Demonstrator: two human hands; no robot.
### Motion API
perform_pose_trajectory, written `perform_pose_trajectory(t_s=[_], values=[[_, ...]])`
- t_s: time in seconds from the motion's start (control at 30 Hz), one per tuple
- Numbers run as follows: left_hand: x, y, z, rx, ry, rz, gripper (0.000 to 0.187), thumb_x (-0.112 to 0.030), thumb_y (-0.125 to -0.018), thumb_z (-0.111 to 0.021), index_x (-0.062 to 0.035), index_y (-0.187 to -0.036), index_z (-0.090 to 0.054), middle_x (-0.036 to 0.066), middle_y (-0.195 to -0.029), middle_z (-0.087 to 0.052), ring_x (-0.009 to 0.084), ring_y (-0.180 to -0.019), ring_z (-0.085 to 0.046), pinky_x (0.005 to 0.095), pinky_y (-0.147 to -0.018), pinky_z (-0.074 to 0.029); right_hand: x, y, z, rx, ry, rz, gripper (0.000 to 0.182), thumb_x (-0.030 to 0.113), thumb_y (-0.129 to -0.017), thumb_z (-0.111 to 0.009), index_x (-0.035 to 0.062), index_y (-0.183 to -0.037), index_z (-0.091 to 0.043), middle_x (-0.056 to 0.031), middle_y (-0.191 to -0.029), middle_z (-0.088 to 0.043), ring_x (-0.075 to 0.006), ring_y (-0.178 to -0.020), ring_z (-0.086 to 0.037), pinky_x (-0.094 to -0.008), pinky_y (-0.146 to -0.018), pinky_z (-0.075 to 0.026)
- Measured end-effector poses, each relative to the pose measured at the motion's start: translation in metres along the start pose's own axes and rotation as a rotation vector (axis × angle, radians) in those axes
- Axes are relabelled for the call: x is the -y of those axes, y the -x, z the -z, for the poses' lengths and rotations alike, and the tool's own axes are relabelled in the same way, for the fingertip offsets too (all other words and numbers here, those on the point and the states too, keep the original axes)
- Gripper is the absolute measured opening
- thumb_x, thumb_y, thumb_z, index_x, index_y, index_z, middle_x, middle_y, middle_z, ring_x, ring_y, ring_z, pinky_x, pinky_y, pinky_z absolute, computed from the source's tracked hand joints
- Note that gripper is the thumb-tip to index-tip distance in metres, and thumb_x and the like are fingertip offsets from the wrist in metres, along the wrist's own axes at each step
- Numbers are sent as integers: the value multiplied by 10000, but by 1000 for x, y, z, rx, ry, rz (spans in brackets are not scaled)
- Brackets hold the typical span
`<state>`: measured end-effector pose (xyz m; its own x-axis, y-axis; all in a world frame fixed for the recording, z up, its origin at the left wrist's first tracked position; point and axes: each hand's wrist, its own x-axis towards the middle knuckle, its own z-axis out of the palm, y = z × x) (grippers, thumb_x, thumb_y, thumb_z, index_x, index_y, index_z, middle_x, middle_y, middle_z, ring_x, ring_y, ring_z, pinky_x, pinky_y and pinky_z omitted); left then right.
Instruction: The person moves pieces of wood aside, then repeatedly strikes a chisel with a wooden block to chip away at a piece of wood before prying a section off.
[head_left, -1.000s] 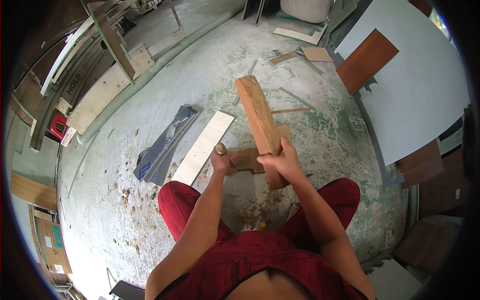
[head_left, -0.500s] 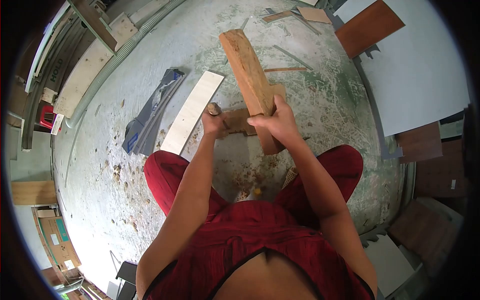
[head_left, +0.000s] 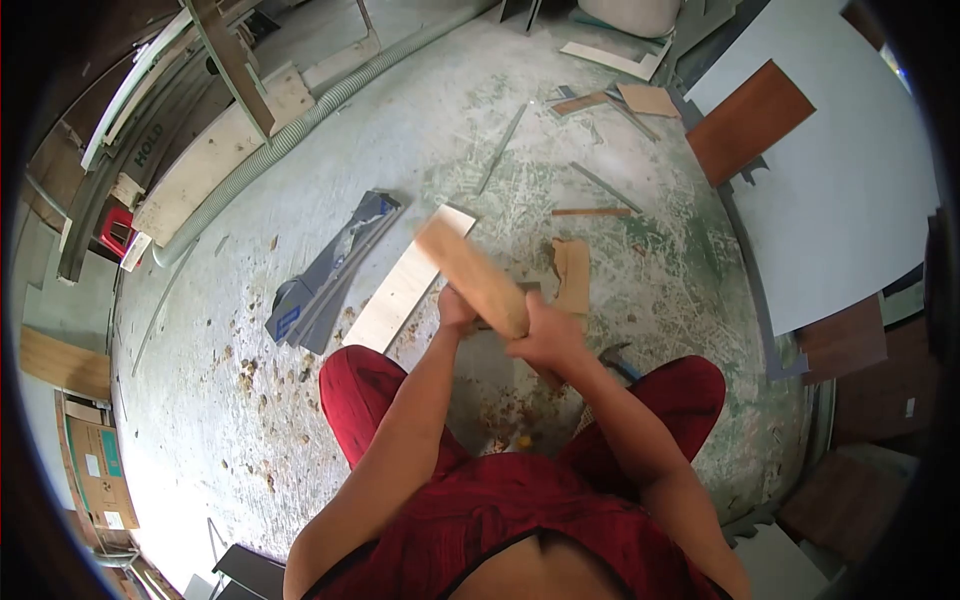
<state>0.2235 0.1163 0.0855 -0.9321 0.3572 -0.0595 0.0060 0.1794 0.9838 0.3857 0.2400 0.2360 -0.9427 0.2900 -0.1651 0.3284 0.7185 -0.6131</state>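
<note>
My right hand [head_left: 548,333] is closed around the near end of a thick wooden block [head_left: 470,275], which is smeared by motion. The block slants up and left, its far end over a pale board [head_left: 400,285]. Just left of the block, my left hand [head_left: 457,308] is closed in a fist. Its grip is partly hidden now; half a second ago a round-ended wooden handle stuck up from it. Brown wood shows partly beneath my hands. A hammer [head_left: 620,358] lies on the floor beside my right knee.
A ragged-edged brown piece [head_left: 572,278] lies just beyond my right hand. Grey strips [head_left: 335,270] rest to the left, near wood chips on the floor. A ribbed hose [head_left: 330,105] runs along the left; a large pale panel [head_left: 820,190] stands at right.
My right hand has swung the block down and left, toward my left hand. The view has shifted, showing more floor ahead. The ragged piece and the hammer now show more fully.
</note>
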Motion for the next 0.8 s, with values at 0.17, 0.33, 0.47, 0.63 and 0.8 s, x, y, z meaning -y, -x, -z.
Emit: perform_pose_trajectory(t_s=[0.17, 0.33, 0.47, 0.63, 0.8], values=[[56, -15, 0, -8, 388, -47, 327, -194, -746, -705, -30, -1018, -624, 93, -931, -680, 234, -845, -649, 346, -744, -500, 15, 10, 0, -75, -233, 148, 685, 390, -542, -785, 36, -1035, -468, -187, -847, -620, -367, -793, -620, -408, -695, -475], [-24, 13, 0, -59, -161, -31, 286, -159, -763, -697, -45, -1018, -636, 85, -918, -683, 207, -837, -651, 334, -743, -503, 19, 17, 14, -180, -340, 164, 705, 384, -536, -797, 9, -1042, -479, -196, -864, -621, -347, -820, -625, -398, -716, -472], [29, -11, -7, 133, 645, 292, 240, -125, -747, -715, -63, -970, -655, 57, -886, -686, 156, -815, -642, 310, -712, -503, -17, -3, -8, 4, -191, -37, 752, 397, -541, -788, -35, -1071, -478, -222, -913, -620, -368, -865, -616, -396, -762, -473], [45, -14, -1, 47, 151, 189, 265, -114, -679, -751, -57, -918, -653, 53, -860, -682, 150, -758, -634, 312, -680, -500, -10, -5, 0, -33, -437, -105, 732, 344, -536, -810, -71, -1057, -505, -211, -944, -628, -310, -885, -626, -352, -793, -473], [16, -2, 6, -87, -172, 66, 306, -139, -616, -773, -12, -863, -645, 106, -808, -674, 200, -720, -639, 343, -676, -497, -1, -1, 31, -223, -1059, -13, 579, 200, -579, -814, -60, -1023, -550, -147, -939, -630, -212, -845, -613, -311, -763, -471]])
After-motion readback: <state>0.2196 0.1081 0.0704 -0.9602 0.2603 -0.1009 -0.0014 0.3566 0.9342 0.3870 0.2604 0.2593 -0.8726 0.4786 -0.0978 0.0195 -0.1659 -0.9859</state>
